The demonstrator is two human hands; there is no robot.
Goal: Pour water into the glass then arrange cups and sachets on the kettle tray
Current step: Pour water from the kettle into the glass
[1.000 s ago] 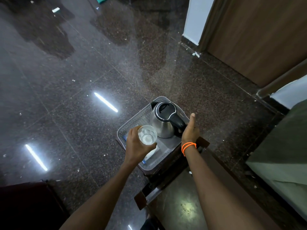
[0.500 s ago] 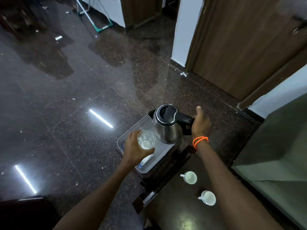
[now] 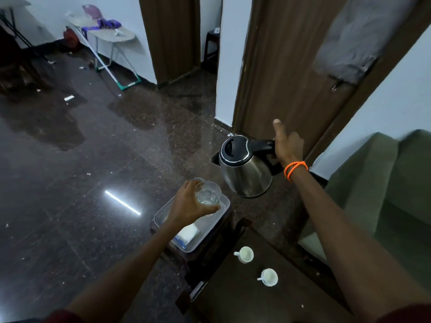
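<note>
My right hand (image 3: 286,148) grips the black handle of a steel kettle (image 3: 245,170), thumb up, and holds it in the air to the right of the tray, spout facing left. My left hand (image 3: 189,203) is wrapped around a clear glass (image 3: 208,194) held over the far end of the grey plastic tray (image 3: 203,227). White sachets (image 3: 189,233) lie in the tray's near end, partly hidden by my left wrist. Two white cups (image 3: 245,254) (image 3: 269,276) stand on the dark table nearer to me.
The tray rests on a small dark stand (image 3: 210,250) beside the dark wooden table (image 3: 256,297). A green sofa (image 3: 384,194) is at the right. A wooden door (image 3: 286,78) and a white wall stand behind. An ironing board (image 3: 109,36) stands far left on the glossy floor.
My right hand has lifted the kettle off the tray, up and to the right. The view has tilted up, showing the cups and the room. The glass stays in my left hand.
</note>
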